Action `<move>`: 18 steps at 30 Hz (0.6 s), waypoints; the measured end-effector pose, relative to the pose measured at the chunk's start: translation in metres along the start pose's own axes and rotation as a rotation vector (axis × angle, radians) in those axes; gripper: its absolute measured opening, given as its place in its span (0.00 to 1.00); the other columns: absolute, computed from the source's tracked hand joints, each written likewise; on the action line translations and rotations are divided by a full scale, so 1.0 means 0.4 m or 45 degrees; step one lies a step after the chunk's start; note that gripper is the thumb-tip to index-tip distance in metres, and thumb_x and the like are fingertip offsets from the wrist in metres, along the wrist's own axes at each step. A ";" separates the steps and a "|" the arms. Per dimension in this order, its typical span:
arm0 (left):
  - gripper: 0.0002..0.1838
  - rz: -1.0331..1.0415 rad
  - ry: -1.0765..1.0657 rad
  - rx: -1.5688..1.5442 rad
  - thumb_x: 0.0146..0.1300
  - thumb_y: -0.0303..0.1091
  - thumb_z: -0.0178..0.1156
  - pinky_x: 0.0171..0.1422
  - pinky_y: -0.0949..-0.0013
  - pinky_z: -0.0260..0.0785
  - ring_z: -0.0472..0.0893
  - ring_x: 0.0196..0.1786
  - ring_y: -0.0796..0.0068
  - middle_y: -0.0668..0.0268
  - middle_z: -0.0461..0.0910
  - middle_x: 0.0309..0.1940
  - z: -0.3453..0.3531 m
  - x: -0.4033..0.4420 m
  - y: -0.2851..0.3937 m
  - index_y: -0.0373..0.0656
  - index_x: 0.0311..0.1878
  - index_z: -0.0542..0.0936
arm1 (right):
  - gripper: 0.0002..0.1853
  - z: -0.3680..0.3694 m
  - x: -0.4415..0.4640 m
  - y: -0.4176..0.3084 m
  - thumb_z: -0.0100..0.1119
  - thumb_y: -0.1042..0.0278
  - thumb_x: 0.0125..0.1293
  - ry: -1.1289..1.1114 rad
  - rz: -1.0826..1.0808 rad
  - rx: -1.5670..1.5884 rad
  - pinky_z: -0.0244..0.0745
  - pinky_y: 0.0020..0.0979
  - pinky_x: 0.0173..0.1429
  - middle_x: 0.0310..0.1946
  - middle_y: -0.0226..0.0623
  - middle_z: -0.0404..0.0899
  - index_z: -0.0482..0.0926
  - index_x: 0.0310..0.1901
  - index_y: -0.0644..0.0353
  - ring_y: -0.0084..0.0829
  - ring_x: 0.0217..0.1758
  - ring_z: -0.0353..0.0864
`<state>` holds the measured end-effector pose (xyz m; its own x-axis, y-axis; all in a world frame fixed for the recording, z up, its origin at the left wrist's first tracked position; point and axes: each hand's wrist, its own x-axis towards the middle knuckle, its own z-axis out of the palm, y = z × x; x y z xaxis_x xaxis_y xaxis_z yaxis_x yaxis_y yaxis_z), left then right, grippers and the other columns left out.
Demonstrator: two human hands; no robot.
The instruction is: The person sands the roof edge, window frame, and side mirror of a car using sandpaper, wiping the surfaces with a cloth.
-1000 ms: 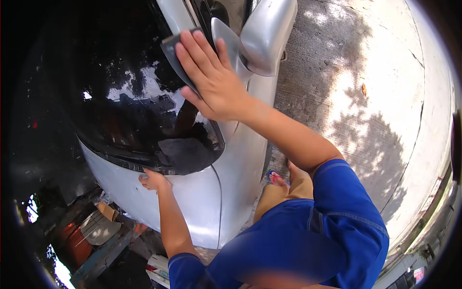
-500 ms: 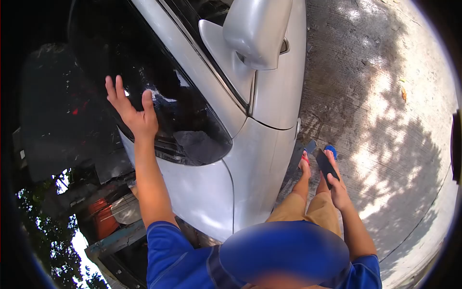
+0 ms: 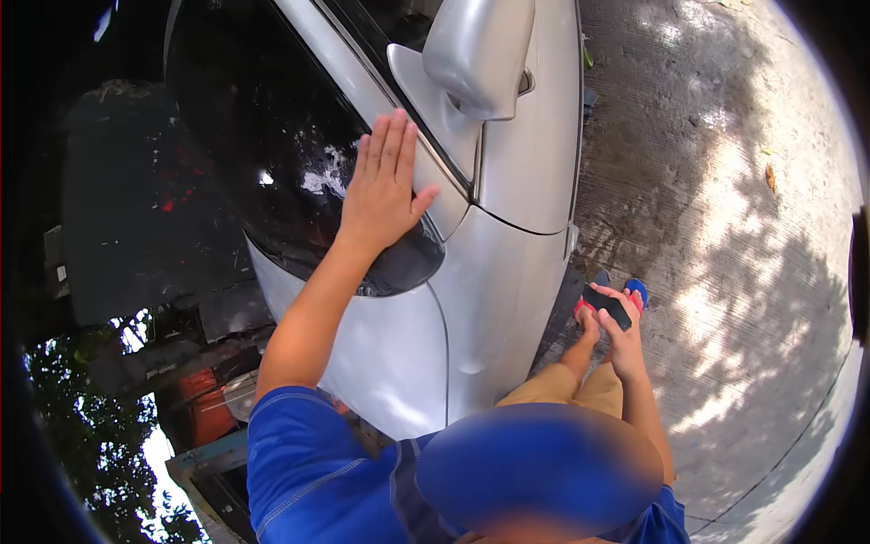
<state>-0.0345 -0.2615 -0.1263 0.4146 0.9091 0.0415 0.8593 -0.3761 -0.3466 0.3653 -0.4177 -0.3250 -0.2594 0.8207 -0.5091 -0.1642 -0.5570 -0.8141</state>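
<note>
My left hand (image 3: 382, 186) is open, palm down and fingers stretched out, over the edge of the dark windshield (image 3: 272, 136) and the silver pillar (image 3: 444, 195) of a car. It appears to rest there, though I cannot tell for certain that it touches. My right hand (image 3: 625, 337) is closed around a flat dark block (image 3: 605, 306), held low beside the car's silver side (image 3: 517, 290). What kind of thing the block is does not show clearly. A silver side mirror (image 3: 476, 59) stands out beyond my left fingertips.
Sunlit concrete ground (image 3: 716, 299) with tree shadows lies to the right of the car. My feet in slippers (image 3: 637, 292) stand close by its side. An orange-red object (image 3: 210, 412) and a weathered beam (image 3: 208, 456) are at the lower left.
My left hand has moved right, from above the windshield to its edge by the pillar, and its fingers have straightened. My right hand has tilted the dark block and shifted slightly.
</note>
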 end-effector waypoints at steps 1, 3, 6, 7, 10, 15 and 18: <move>0.52 0.010 -0.106 -0.062 0.75 0.62 0.60 0.91 0.42 0.47 0.49 0.91 0.43 0.48 0.51 0.90 0.025 -0.054 0.056 0.33 0.87 0.56 | 0.19 -0.005 -0.013 0.009 0.67 0.58 0.75 0.024 -0.034 -0.146 0.47 0.44 0.90 0.77 0.57 0.61 0.86 0.65 0.47 0.48 0.88 0.49; 0.53 0.046 -0.124 0.018 0.73 0.65 0.60 0.92 0.44 0.44 0.51 0.91 0.48 0.52 0.53 0.90 0.040 -0.090 0.084 0.36 0.88 0.57 | 0.17 -0.024 -0.030 0.027 0.69 0.63 0.74 0.074 -0.053 -0.245 0.52 0.42 0.82 0.69 0.53 0.71 0.86 0.62 0.51 0.44 0.80 0.56; 0.56 0.054 0.031 0.078 0.70 0.69 0.61 0.92 0.44 0.44 0.54 0.91 0.52 0.55 0.56 0.89 -0.013 -0.022 -0.015 0.37 0.87 0.59 | 0.13 -0.044 -0.051 0.020 0.68 0.76 0.73 0.107 0.051 -0.072 0.87 0.29 0.52 0.51 0.37 0.86 0.83 0.57 0.63 0.27 0.53 0.87; 0.56 0.054 0.145 0.068 0.69 0.70 0.62 0.91 0.44 0.46 0.56 0.90 0.50 0.53 0.58 0.88 -0.043 0.029 -0.072 0.37 0.87 0.60 | 0.11 -0.030 -0.054 -0.014 0.73 0.72 0.72 0.168 0.090 -0.081 0.84 0.35 0.58 0.44 0.41 0.88 0.85 0.52 0.64 0.34 0.56 0.86; 0.52 0.087 0.450 0.263 0.73 0.66 0.61 0.89 0.43 0.53 0.61 0.87 0.46 0.50 0.62 0.85 -0.114 0.203 -0.258 0.35 0.85 0.61 | 0.11 0.045 -0.011 0.021 0.74 0.73 0.71 0.069 -0.068 -0.221 0.82 0.26 0.40 0.42 0.36 0.87 0.84 0.51 0.65 0.23 0.39 0.85; 0.49 0.051 0.482 0.233 0.70 0.62 0.65 0.90 0.41 0.49 0.61 0.86 0.41 0.46 0.65 0.83 -0.109 0.255 -0.312 0.36 0.82 0.67 | 0.15 0.366 0.135 -0.133 0.78 0.66 0.71 -0.055 -0.338 -0.062 0.82 0.26 0.37 0.36 0.31 0.87 0.84 0.51 0.65 0.21 0.33 0.85; 0.40 0.285 0.360 0.156 0.79 0.54 0.58 0.89 0.45 0.53 0.61 0.87 0.47 0.52 0.64 0.84 -0.068 0.136 -0.210 0.38 0.84 0.65 | 0.15 0.526 0.263 -0.205 0.80 0.64 0.68 0.142 -0.650 -0.104 0.80 0.34 0.41 0.35 0.33 0.87 0.85 0.46 0.64 0.30 0.36 0.86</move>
<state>-0.0759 -0.1855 -0.0697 0.6688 0.7151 0.2032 0.7031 -0.5197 -0.4853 0.1511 -0.3125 -0.2532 -0.0620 0.9960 -0.0650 -0.1674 -0.0745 -0.9831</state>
